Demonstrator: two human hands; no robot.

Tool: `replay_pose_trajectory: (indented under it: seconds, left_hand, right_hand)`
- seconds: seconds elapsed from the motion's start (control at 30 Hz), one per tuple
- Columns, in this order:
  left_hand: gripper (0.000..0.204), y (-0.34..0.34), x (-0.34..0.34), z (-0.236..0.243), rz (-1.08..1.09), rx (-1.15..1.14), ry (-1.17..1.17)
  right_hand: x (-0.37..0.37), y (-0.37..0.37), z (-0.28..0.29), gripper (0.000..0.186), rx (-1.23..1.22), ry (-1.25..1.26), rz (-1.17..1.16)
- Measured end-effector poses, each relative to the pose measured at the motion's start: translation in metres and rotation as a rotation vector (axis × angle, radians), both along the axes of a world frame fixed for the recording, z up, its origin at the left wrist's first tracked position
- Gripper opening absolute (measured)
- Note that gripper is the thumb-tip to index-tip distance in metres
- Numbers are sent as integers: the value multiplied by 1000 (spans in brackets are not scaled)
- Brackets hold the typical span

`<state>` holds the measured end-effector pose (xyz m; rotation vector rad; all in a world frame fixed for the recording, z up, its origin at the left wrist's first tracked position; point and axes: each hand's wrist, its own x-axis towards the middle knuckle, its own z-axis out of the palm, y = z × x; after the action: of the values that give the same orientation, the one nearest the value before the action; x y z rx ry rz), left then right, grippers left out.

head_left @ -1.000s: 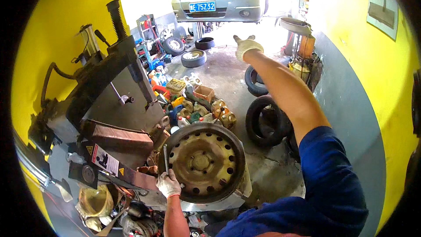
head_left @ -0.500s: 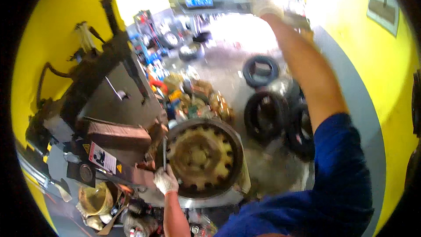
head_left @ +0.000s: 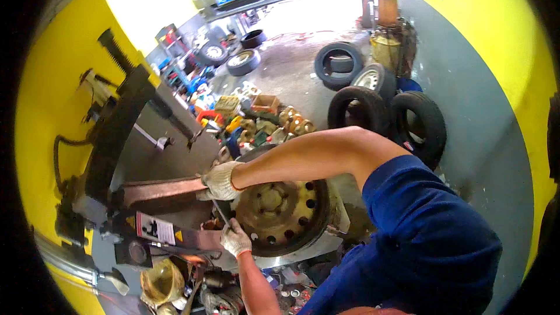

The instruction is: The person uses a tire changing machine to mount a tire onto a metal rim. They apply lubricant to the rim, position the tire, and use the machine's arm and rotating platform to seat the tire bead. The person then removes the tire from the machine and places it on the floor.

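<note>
Towering at left, the dark tire machine (head_left: 135, 87) was the biggest item near the hands. Next came the wheel (head_left: 280, 216), lying flat on a pale metal base (head_left: 339, 217), right arm (head_left: 303, 154) crossing above its far part. Likely heavy: rigid at the perforated disc (head_left: 271, 199), with the dark tire (head_left: 324, 213) probably giving only a little; grime could have made it slick, nothing fragile. Best hold would have been opposite sides of the tire, or the round holes (head_left: 303, 220). The metal bar (head_left: 221, 213), slanting at the wheel's left edge, looked stiff and fairly light; its ends seemed the spots to grip. Right hand (head_left: 219, 181), gloved, was partly curled at the bar's upper end, by the reddish plate (head_left: 166, 190); couldn't tell whether it had closed on the bar. Left hand (head_left: 235, 239), also gloved, was wrapped narrowly around the lower end.
</note>
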<state>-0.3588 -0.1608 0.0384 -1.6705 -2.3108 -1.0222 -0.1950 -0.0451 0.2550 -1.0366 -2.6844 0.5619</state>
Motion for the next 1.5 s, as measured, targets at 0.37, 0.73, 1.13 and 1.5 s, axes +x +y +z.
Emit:
replay_pose_trajectory:
  seconds: [0.37,0.73,1.13,1.5]
  left_hand:
    - [66,-4,-14,-7,111,-240,178]
    - [70,7,-26,-14,235,-416,-302]
    - [88,-3,-56,-42,153,-169,-361]
    - [86,2,-29,0,175,-348,-402]
  right_hand:
    - [-68,20,-35,26,188,-313,124]
    - [-39,20,-32,25,61,70,238]
    - [-52,-4,-25,37,146,-78,207]
    - [-30,7,-25,30,195,-7,96]
